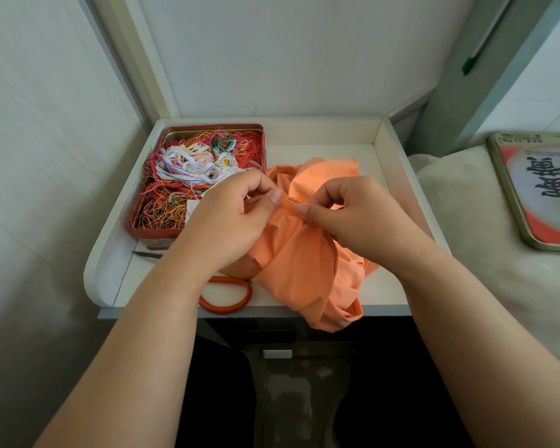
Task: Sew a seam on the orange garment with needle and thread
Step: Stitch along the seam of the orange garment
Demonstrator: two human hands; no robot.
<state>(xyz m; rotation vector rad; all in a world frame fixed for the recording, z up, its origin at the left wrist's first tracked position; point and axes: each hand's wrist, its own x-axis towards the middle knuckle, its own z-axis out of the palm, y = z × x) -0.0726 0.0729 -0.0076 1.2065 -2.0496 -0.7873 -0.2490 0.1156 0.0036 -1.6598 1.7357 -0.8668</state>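
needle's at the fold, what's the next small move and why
Probably push the needle on through the fold: the right hand pinches it with its tip at the garment, which the left hand pinches steady just beside it.

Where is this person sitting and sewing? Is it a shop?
Probably a home corner, not a shop: a small white tray table against plain walls, an old red tin stuffed with tangled threads, and its lid on something soft alongside.
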